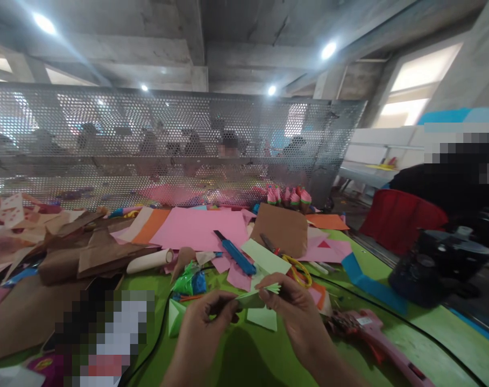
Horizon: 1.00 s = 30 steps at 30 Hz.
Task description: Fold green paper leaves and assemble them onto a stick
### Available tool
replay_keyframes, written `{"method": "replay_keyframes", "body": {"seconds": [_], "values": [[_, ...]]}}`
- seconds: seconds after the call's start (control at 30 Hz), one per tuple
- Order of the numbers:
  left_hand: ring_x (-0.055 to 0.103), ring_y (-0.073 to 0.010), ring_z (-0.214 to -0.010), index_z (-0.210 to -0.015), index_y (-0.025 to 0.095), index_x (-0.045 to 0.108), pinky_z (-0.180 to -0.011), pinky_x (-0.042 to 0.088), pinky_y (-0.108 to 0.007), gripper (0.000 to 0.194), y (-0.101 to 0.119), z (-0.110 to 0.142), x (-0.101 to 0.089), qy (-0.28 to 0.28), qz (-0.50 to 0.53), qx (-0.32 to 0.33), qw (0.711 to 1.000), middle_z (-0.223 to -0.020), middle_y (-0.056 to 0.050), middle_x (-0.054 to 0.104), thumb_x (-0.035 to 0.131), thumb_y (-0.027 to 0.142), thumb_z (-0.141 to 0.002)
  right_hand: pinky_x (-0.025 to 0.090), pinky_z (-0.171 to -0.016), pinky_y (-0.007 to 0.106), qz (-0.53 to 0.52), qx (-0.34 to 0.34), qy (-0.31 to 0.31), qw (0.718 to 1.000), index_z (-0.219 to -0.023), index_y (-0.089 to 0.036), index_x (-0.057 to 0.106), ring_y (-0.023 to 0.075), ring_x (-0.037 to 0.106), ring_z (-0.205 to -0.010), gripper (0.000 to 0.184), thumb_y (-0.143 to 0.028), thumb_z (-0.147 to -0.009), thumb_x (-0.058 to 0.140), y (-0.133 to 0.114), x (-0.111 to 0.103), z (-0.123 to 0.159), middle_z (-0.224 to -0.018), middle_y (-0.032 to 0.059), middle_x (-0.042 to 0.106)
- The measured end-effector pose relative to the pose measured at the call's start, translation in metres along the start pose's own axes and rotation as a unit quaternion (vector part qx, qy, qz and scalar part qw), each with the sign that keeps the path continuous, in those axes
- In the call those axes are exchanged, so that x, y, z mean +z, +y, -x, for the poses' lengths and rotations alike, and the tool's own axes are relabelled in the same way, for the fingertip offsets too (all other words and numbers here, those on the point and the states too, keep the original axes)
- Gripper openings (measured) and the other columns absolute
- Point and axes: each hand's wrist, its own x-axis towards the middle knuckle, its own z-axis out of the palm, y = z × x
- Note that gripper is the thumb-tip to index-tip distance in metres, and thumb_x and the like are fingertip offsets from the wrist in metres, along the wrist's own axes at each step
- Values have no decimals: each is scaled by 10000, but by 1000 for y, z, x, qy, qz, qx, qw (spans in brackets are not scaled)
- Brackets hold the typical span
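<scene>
Between my two hands is a small piece of folded light green paper (250,299), its right end showing several thin layers. My left hand (214,312) pinches its left end between thumb and fingers. At the other end, my right hand (288,301) grips the layered folds. Below the paper a pale green paper piece (262,318) lies on the green table (244,360). Just beyond my hands are a larger pale green sheet (266,257) and a blue utility knife (238,257). A folded green paper shape (175,317) lies left of my left hand.
A pink glue gun (377,338) lies on the right, near a black cable (365,295). Yellow-handled scissors (303,269), pink sheets (199,228) and brown paper (282,231) cover the back. A perforated metal screen (167,145) stands behind; a person sits by a red chair (403,217).
</scene>
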Motion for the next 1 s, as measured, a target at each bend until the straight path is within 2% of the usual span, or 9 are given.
{"method": "replay_keyframes", "body": {"seconds": [0.2, 0.43, 0.6, 0.67, 0.83, 0.9, 1.0], "values": [[634, -171, -618, -782, 167, 684, -588, 483, -250, 244, -3, 0, -3, 14, 8, 0, 1000, -696, -41, 707, 609, 398, -805, 365, -543, 248, 27, -15, 19, 999, -659, -206, 689, 133, 447, -563, 209, -384, -650, 799, -1, -4, -4, -580, -21, 547], [631, -167, -634, -789, 175, 673, -604, 483, -249, 222, -1, 2, -2, 10, -16, 12, 1000, -698, -24, 686, 571, 365, -843, 345, -532, 227, 5, 11, 15, 1000, -690, -187, 697, 118, 452, -558, 208, -366, -658, 798, 4, -5, -5, -589, -20, 578], [619, -178, -652, -761, 179, 653, -611, 470, -252, 224, 0, 1, -5, -22, -65, 20, 997, -681, -22, 662, 550, 357, -850, 340, -531, 235, 14, 18, 32, 999, -693, -182, 689, 124, 453, -551, 236, -386, -648, 798, 7, -7, -7, -586, -20, 575], [621, -191, -697, -806, 191, 659, -633, 463, -257, 216, 2, 1, -5, -36, -98, 34, 994, -717, -27, 672, 526, 350, -866, 347, -533, 242, 27, 25, 14, 999, -700, -180, 681, 132, 463, -553, 262, -410, -647, 793, 8, -7, -7, -598, -16, 584], [631, -231, -915, -1087, 242, 627, -774, 432, -284, 243, 4, 5, 0, -87, -169, 78, 979, -1015, -61, 705, 495, 318, -898, 373, -579, 249, 84, 21, -51, 995, -684, -182, 647, 149, 492, -618, 236, -391, -706, 753, 14, -3, -3, -637, -20, 585], [630, -226, -838, -1013, 237, 641, -714, 407, -271, 206, 1, 6, 3, -94, -202, 84, 971, -929, -59, 709, 474, 296, -907, 376, -594, 248, 106, 17, -61, 992, -680, -180, 644, 152, 496, -644, 223, -375, -725, 741, 15, -2, -1, -662, -17, 588], [588, -201, -689, -830, 223, 625, -622, 359, -257, 223, -6, 7, 7, -78, -219, 84, 969, -755, -40, 665, 431, 284, -922, 350, -539, 233, 117, 29, -58, 991, -736, -186, 667, 127, 448, -579, 212, -389, -737, 727, 17, -2, 1, -631, -33, 548]]}}
